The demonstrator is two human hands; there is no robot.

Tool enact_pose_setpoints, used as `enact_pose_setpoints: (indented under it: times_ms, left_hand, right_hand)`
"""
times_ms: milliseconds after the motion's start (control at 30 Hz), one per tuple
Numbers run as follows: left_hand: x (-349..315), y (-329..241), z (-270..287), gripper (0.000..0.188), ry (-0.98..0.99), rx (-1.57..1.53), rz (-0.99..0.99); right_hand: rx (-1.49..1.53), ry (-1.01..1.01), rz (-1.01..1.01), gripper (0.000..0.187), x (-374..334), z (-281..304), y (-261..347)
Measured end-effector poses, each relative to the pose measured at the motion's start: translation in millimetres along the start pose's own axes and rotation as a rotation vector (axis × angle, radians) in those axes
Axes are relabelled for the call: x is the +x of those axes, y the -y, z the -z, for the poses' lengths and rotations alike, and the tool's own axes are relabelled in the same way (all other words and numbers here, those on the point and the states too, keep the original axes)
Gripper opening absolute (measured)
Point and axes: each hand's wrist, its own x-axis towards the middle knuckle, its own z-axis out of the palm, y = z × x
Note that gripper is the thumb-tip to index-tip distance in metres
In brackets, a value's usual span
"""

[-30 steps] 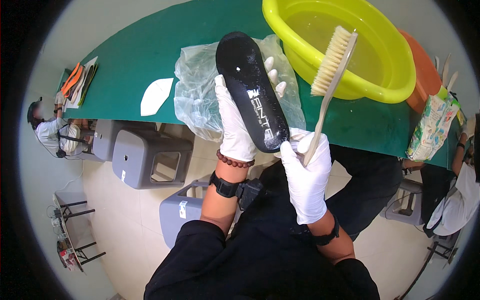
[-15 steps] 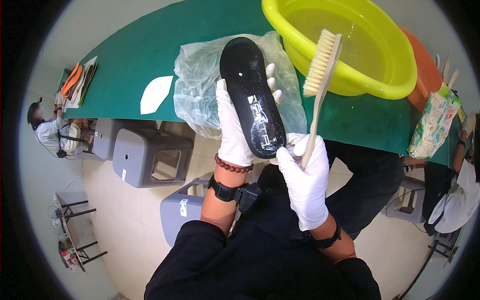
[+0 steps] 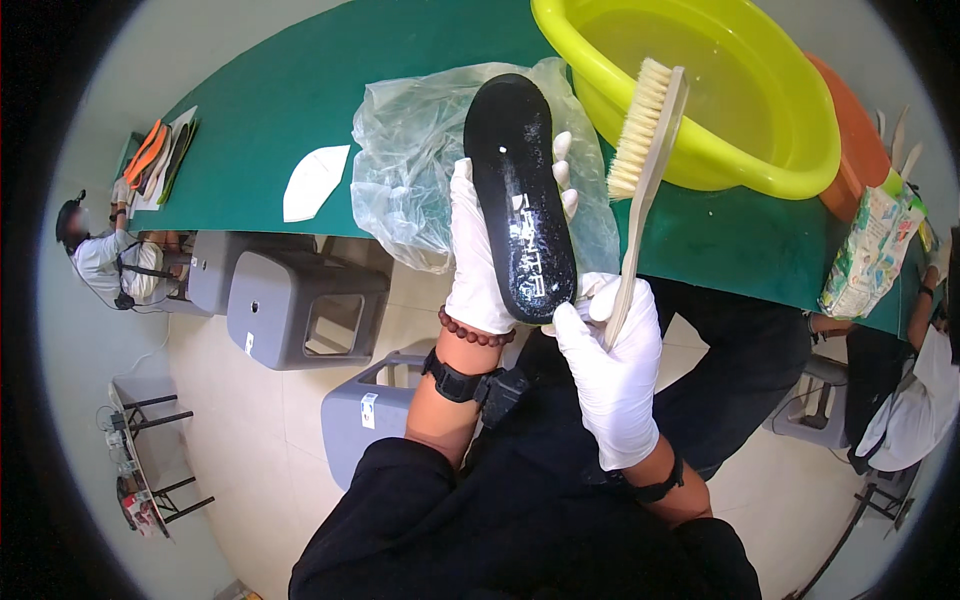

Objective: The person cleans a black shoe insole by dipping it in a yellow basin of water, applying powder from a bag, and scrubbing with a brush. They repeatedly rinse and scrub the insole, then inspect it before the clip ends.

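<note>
A wet black shoe insole (image 3: 512, 170) lies in my white-gloved left hand (image 3: 481, 262), which is closed round it from beneath, fingertips showing past its right edge. White printing and a small white speck show on its glossy top. My right hand (image 3: 622, 375), also gloved, is wrapped round the handle of a scrubbing brush (image 3: 652, 150). The brush stands bristle end up, its pale bristles turned left toward the insole but apart from it. The thumb and a finger of my right hand meet the insole's near end.
A crumpled clear plastic bag (image 3: 400, 130) lies behind the insole on the green table (image 3: 260, 110). Nearby are a yellow-green basin of water (image 3: 715, 165), an orange container (image 3: 850, 150), a patterned packet (image 3: 868, 255) and a white piece (image 3: 315, 183). Grey stools (image 3: 290, 310) stand below; people work at both sides.
The insole and my left hand have shifted slightly right, and the insole stands a little straighter in view. My right hand keeps its hold on the brush, almost unmoved.
</note>
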Motion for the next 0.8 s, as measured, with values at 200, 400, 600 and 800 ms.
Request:
enact_pose_setpoints:
  times_ms: [200, 400, 600, 800]
  left_hand:
    - [-2.6, 1.7, -4.1, 0.059, -0.049, -0.046, 0.056]
    - [-6.5, 0.8, -10.4, 0.063, -0.059, 0.147, -0.054]
    - [-8.7, 3.5, -13.8, 0.065, -0.124, 0.246, -0.118]
    - [-8.7, 6.1, -16.3, 0.067, -0.171, 0.309, -0.161]
  right_hand:
    - [-0.008, 0.008, -0.034, 0.028, -4.7, 2.1, -2.5]
    - [-0.002, -0.008, -0.065, 0.027, -6.3, 4.9, -12.2]
    - [-0.058, -0.020, -0.060, 0.025, -5.3, 7.0, -16.8]
    - [-0.066, -0.047, -0.016, 0.023, -5.3, 8.4, -22.3]
